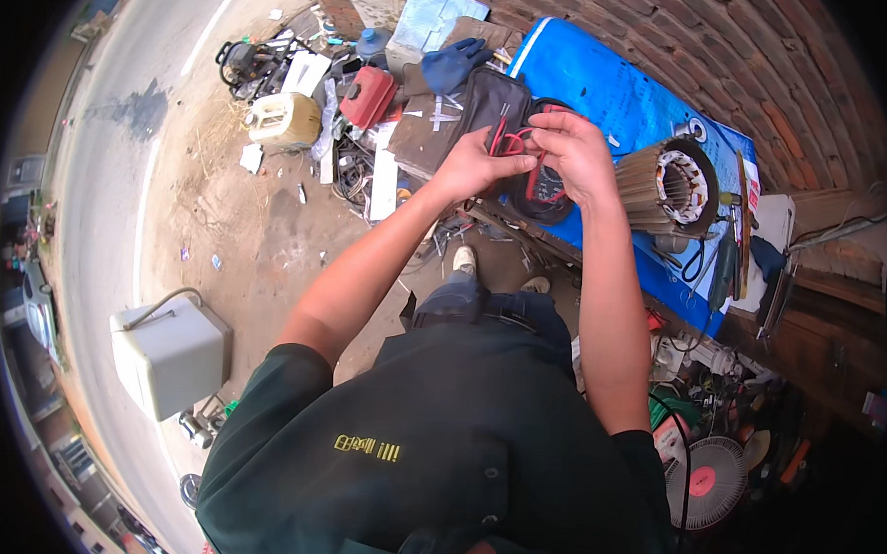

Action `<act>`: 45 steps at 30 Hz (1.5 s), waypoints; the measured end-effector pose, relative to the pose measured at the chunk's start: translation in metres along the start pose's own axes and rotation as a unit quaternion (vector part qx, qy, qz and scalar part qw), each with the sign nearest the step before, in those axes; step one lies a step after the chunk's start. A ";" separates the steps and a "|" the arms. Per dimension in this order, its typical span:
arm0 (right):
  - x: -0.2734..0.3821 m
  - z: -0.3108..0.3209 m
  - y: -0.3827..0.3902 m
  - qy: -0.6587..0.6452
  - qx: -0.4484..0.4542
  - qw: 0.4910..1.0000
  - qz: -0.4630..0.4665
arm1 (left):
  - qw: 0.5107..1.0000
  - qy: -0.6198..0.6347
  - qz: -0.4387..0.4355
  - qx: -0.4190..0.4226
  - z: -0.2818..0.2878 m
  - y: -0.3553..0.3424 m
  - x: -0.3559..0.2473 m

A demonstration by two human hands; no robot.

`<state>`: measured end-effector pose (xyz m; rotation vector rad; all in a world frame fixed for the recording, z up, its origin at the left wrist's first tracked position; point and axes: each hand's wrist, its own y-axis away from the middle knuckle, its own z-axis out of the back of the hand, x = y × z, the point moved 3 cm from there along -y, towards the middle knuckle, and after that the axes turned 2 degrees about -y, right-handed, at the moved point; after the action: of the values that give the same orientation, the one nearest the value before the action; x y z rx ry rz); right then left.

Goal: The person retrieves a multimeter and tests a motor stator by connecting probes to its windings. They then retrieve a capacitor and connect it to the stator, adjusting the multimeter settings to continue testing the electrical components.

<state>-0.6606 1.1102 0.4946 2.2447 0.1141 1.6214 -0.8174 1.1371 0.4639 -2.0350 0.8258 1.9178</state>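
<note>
My left hand [479,167] is closed, with thin red and black test leads [500,142] pinched at its fingertips. My right hand [571,153] is beside it, thumb and fingers closed on a red loop of the same leads. Just beneath both hands lies a multimeter [546,186] with a red edge and dark face, partly covered by my right hand. It rests in an open black zip case [494,95]. To the right of my right hand, a motor stator [652,191] lies on its side, its ring of windings showing at the open end.
A blue sheet [597,72] covers the bench along the brick wall. Pliers and screwdrivers [726,258] lie at its right end. Left of the bench are a blue glove [456,64], a red tank [368,97] and a yellowish jerrycan [284,120]. A white box [172,355] stands on the ground.
</note>
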 end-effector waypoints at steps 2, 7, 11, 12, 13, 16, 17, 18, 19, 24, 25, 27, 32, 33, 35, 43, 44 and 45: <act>-0.016 0.005 -0.006 -0.047 -0.026 0.999 0.000 | 0.994 0.024 0.092 0.051 -0.010 -0.002 -0.002; -0.029 0.017 -0.007 0.010 -0.109 0.992 0.069 | 0.979 0.128 0.149 0.044 -0.014 -0.024 0.042; -0.069 0.063 0.012 0.337 -0.114 0.912 0.204 | 0.943 0.223 0.247 -0.020 -0.009 -0.041 0.057; -0.075 0.065 0.027 0.423 -0.077 0.876 0.218 | 0.934 0.242 0.260 -0.030 -0.010 -0.048 0.061; -0.077 0.060 0.045 0.534 -0.079 0.809 0.232 | 0.940 0.212 0.264 -0.039 -0.017 -0.052 0.059; -0.088 0.055 0.057 0.613 -0.090 0.752 0.223 | 0.969 0.074 0.219 -0.084 -0.028 -0.069 0.075; -0.089 0.058 0.053 0.581 -0.106 0.777 0.219 | 0.972 0.038 0.211 -0.099 -0.031 -0.071 0.082; -0.090 0.060 0.048 0.547 -0.121 0.800 0.214 | 0.974 -0.042 0.172 -0.139 -0.032 -0.073 0.086; -0.085 0.063 0.039 0.491 -0.158 0.846 0.130 | 0.968 -0.123 0.133 -0.174 -0.034 -0.072 0.088; -0.078 0.062 0.005 0.629 -0.177 0.732 0.192 | 0.936 -0.265 0.090 -0.213 -0.046 -0.063 0.069; -0.079 0.062 -0.001 0.640 -0.176 0.724 0.186 | 0.937 -0.265 0.082 -0.211 -0.047 -0.061 0.068; -0.080 0.065 -0.006 0.657 -0.174 0.711 0.180 | 0.939 -0.266 0.067 -0.208 -0.048 -0.059 0.069; -0.087 0.063 -0.013 0.727 -0.187 0.645 0.148 | 0.952 -0.241 0.049 -0.185 -0.049 -0.052 0.064; -0.091 0.065 -0.014 0.739 -0.186 0.632 0.138 | 0.956 -0.229 0.025 -0.182 -0.051 -0.050 0.063; -0.091 0.060 -0.014 0.733 -0.202 0.638 0.120 | 0.961 -0.214 0.001 -0.177 -0.052 -0.042 0.064; -0.093 0.057 -0.014 0.723 -0.229 0.640 0.122 | 0.968 -0.192 -0.023 -0.161 -0.054 -0.032 0.071; -0.094 0.057 -0.013 0.722 -0.235 0.639 0.124 | 0.966 -0.202 -0.031 -0.157 -0.053 -0.033 0.071; -0.094 0.056 -0.013 0.720 -0.242 0.638 0.125 | 0.964 -0.212 -0.040 -0.154 -0.052 -0.035 0.070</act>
<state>-0.6378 1.0820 0.3903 0.1513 -0.2230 2.7072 -0.7561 1.1213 0.3948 -1.6628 0.3548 2.4302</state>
